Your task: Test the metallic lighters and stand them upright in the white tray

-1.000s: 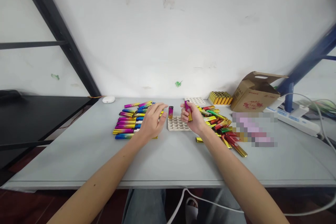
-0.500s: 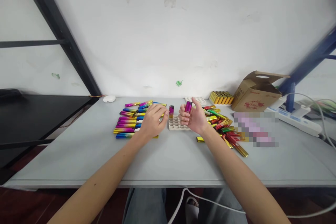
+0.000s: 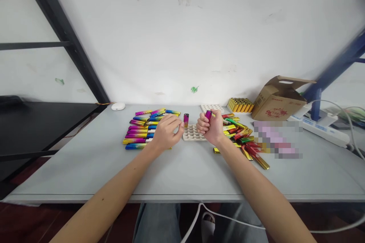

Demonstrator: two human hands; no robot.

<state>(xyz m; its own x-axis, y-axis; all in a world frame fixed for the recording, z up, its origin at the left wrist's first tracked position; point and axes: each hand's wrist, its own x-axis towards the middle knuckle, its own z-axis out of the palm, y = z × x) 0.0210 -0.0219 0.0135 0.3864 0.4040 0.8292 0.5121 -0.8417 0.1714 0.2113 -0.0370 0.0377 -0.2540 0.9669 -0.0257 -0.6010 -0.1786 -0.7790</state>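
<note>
My right hand [image 3: 212, 131] is closed around a purple lighter [image 3: 208, 115], its thumb up by the lighter's top. Just left of it, a purple and gold lighter [image 3: 186, 120] stands upright at the back left of a pale tray [image 3: 194, 133] with rows of holes. My left hand [image 3: 168, 132] hovers beside that lighter, fingers loosely bent and nothing visible in them. Beneath and left of this hand lie several shiny lighters [image 3: 137, 135] in purple, yellow and blue. Part of that group is hidden by the hand.
Loose red, gold and green lighters [image 3: 242, 136] are heaped right of my right hand. Behind are another pale tray [image 3: 212, 108], a tray filled with yellow lighters [image 3: 241, 105] and an open cardboard box [image 3: 278, 102]. A power strip [image 3: 322, 131] and a white case [image 3: 118, 106] lie farther out.
My right hand has turned and its thumb has folded in over the purple lighter, which has shifted slightly right. My left hand has barely moved.
</note>
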